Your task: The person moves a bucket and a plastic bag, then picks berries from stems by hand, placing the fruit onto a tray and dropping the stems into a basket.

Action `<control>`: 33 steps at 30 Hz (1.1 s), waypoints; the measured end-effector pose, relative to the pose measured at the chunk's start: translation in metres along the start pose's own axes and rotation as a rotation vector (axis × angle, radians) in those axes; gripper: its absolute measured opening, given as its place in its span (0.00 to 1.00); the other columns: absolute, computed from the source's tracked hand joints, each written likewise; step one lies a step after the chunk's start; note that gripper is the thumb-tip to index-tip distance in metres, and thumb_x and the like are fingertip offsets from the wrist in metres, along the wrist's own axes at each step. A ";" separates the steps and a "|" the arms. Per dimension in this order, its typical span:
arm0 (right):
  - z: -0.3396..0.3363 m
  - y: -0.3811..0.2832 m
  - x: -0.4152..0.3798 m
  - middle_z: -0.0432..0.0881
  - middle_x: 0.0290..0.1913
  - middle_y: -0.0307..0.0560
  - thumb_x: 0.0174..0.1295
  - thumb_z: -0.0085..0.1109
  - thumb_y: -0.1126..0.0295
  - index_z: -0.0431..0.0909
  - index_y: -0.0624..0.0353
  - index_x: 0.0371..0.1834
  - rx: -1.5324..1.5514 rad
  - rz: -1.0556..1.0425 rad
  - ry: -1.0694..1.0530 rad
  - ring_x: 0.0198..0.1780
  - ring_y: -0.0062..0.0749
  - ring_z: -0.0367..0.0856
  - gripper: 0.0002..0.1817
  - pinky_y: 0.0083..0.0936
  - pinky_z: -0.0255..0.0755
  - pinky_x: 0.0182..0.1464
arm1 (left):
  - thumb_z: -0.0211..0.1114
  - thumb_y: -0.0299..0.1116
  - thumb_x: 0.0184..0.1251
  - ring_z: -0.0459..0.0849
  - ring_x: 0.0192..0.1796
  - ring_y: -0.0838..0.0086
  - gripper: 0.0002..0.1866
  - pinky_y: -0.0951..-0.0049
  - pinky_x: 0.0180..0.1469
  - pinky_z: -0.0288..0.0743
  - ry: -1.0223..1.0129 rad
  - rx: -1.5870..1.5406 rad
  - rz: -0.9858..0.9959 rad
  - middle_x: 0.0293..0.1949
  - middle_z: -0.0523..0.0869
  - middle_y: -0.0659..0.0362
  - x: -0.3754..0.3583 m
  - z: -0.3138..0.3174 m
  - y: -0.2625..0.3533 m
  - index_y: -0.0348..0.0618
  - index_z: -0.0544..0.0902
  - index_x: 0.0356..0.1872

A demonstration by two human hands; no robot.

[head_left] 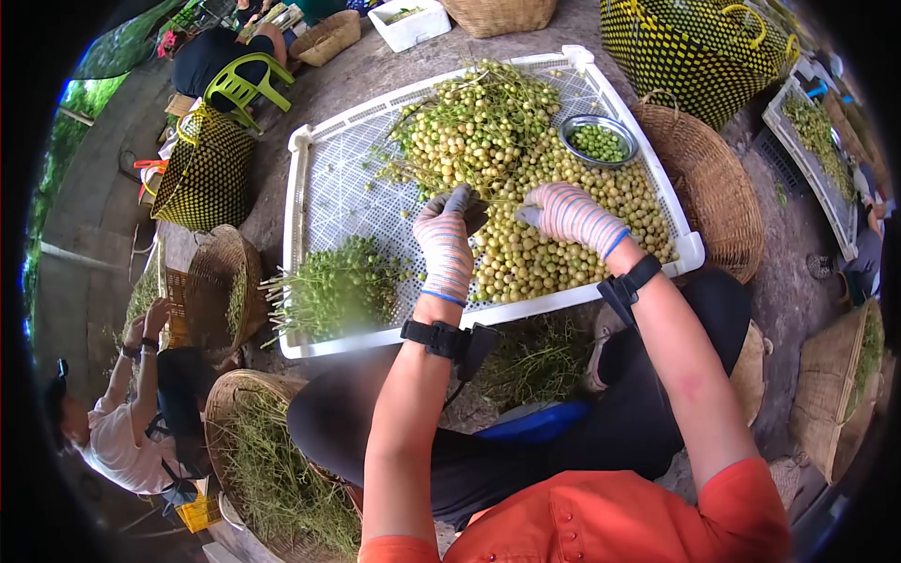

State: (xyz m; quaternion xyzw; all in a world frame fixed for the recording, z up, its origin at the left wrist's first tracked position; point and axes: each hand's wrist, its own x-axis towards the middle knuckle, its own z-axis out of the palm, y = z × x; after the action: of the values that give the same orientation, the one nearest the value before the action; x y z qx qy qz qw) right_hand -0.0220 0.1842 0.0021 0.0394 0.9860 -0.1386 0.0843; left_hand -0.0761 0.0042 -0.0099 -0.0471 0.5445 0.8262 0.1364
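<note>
Both of my hands wear striped gloves with grey fingertips and hover over a white slatted tray (352,246). My left hand (445,239) is closed in a pinch on a thin green stem (500,202). Across from it, my right hand (572,218) has its fingertips pressed together at the stem's other end. Round yellow-green fruits (563,258) lie loose beneath my hands. A heap of fruits still on stems (474,122) is just beyond them. Near the tray's left front corner lies a bundle of green fruit sprigs (338,286).
A metal bowl (598,141) of greener fruits stands on the tray's right side. A wicker basket (235,460) of bare stems is at my left knee. Yellow-black woven baskets (699,56) and a green chair (246,86) stand around. A person (122,422) sits at left.
</note>
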 end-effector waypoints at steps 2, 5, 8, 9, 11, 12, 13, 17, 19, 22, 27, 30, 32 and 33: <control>0.003 0.007 -0.003 0.85 0.33 0.46 0.63 0.58 0.60 0.83 0.56 0.45 0.767 -0.054 -0.154 0.28 0.30 0.80 0.15 0.28 0.76 0.37 | 0.65 0.29 0.63 0.87 0.32 0.64 0.07 0.65 0.37 0.84 0.024 -0.011 -0.007 0.32 0.86 0.53 0.001 -0.003 0.002 0.36 0.82 0.37; 0.002 0.016 0.000 0.85 0.32 0.42 0.61 0.59 0.64 0.83 0.55 0.46 0.749 -0.014 -0.132 0.25 0.24 0.78 0.12 0.24 0.75 0.34 | 0.65 0.28 0.64 0.86 0.32 0.63 0.06 0.62 0.38 0.84 0.051 -0.018 0.011 0.32 0.86 0.52 0.004 -0.012 0.012 0.36 0.81 0.37; -0.003 0.011 -0.001 0.86 0.32 0.45 0.61 0.58 0.60 0.84 0.52 0.43 0.491 0.090 -0.057 0.30 0.34 0.82 0.13 0.32 0.76 0.40 | 0.65 0.28 0.64 0.86 0.33 0.63 0.06 0.62 0.38 0.84 0.042 0.008 0.000 0.33 0.86 0.52 -0.003 -0.013 0.017 0.36 0.80 0.36; -0.001 0.011 -0.001 0.86 0.33 0.45 0.61 0.58 0.59 0.84 0.52 0.42 0.382 0.038 0.019 0.33 0.37 0.83 0.13 0.34 0.75 0.43 | 0.64 0.29 0.64 0.86 0.33 0.63 0.06 0.63 0.37 0.84 0.032 -0.004 0.010 0.33 0.86 0.52 -0.005 -0.013 0.016 0.36 0.81 0.37; 0.000 0.012 0.000 0.86 0.38 0.47 0.58 0.61 0.58 0.82 0.52 0.47 0.275 -0.029 0.048 0.40 0.38 0.83 0.16 0.34 0.75 0.47 | 0.64 0.29 0.64 0.86 0.33 0.63 0.06 0.63 0.38 0.84 0.025 -0.019 0.013 0.33 0.86 0.51 -0.011 -0.011 0.018 0.36 0.81 0.37; 0.002 0.012 0.000 0.86 0.38 0.47 0.58 0.61 0.58 0.82 0.52 0.47 0.275 -0.032 0.047 0.40 0.38 0.83 0.16 0.34 0.75 0.47 | 0.64 0.29 0.65 0.86 0.34 0.63 0.07 0.63 0.38 0.84 0.014 -0.034 0.015 0.33 0.86 0.51 -0.013 -0.010 0.020 0.36 0.81 0.37; -0.001 0.008 -0.002 0.86 0.40 0.47 0.57 0.63 0.59 0.81 0.54 0.50 0.411 -0.103 -0.021 0.40 0.35 0.83 0.19 0.32 0.75 0.47 | 0.64 0.29 0.65 0.86 0.34 0.63 0.07 0.62 0.38 0.84 0.019 -0.030 0.007 0.34 0.86 0.52 -0.014 -0.009 0.021 0.35 0.81 0.38; 0.007 -0.006 -0.002 0.85 0.43 0.47 0.54 0.67 0.58 0.78 0.54 0.56 0.575 -0.133 -0.073 0.43 0.33 0.82 0.26 0.30 0.74 0.50 | 0.63 0.29 0.65 0.86 0.34 0.64 0.07 0.62 0.38 0.84 0.019 -0.019 0.010 0.34 0.86 0.52 -0.018 -0.005 0.024 0.35 0.81 0.38; 0.013 -0.011 0.006 0.85 0.40 0.50 0.56 0.63 0.49 0.80 0.54 0.51 0.601 -0.114 -0.058 0.43 0.41 0.83 0.25 0.34 0.74 0.50 | 0.65 0.30 0.64 0.86 0.30 0.69 0.06 0.70 0.34 0.84 0.016 -0.042 0.038 0.30 0.87 0.54 -0.018 -0.004 0.025 0.38 0.81 0.34; -0.004 -0.016 0.000 0.84 0.38 0.52 0.58 0.55 0.40 0.82 0.55 0.45 0.261 0.061 -0.120 0.41 0.46 0.82 0.28 0.38 0.74 0.49 | 0.64 0.29 0.64 0.86 0.29 0.69 0.05 0.70 0.34 0.84 0.037 -0.054 0.085 0.30 0.86 0.53 -0.019 -0.008 0.032 0.37 0.81 0.34; 0.013 -0.007 0.001 0.82 0.29 0.56 0.64 0.46 0.44 0.82 0.59 0.30 0.012 -0.087 0.238 0.36 0.51 0.81 0.28 0.43 0.73 0.43 | 0.65 0.30 0.64 0.87 0.33 0.67 0.06 0.67 0.37 0.84 0.017 0.048 0.094 0.33 0.87 0.53 -0.019 -0.024 0.039 0.38 0.82 0.36; 0.005 -0.014 0.003 0.82 0.30 0.56 0.64 0.49 0.47 0.82 0.59 0.32 -0.051 0.037 0.080 0.36 0.51 0.81 0.24 0.44 0.73 0.43 | 0.64 0.30 0.64 0.87 0.34 0.67 0.06 0.67 0.37 0.84 0.027 0.005 0.138 0.33 0.87 0.53 -0.027 -0.034 0.045 0.39 0.82 0.37; -0.004 -0.020 -0.002 0.82 0.34 0.54 0.62 0.53 0.50 0.83 0.59 0.35 -0.093 0.119 -0.092 0.40 0.48 0.80 0.21 0.42 0.73 0.45 | 0.64 0.31 0.65 0.87 0.35 0.67 0.06 0.66 0.40 0.83 0.028 0.008 0.211 0.33 0.87 0.53 -0.031 -0.047 0.055 0.39 0.83 0.37; 0.002 -0.015 -0.006 0.82 0.36 0.53 0.60 0.55 0.53 0.84 0.58 0.35 -0.161 -0.003 0.139 0.42 0.47 0.79 0.19 0.39 0.73 0.46 | 0.64 0.30 0.65 0.87 0.34 0.68 0.05 0.68 0.40 0.82 0.017 0.062 0.188 0.33 0.87 0.53 -0.035 -0.053 0.060 0.40 0.83 0.35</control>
State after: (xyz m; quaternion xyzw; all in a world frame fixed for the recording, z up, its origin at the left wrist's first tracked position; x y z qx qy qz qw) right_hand -0.0173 0.1691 0.0055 0.0406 0.9974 -0.0558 0.0185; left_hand -0.0632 -0.0723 0.0302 0.0016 0.5729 0.8178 0.0552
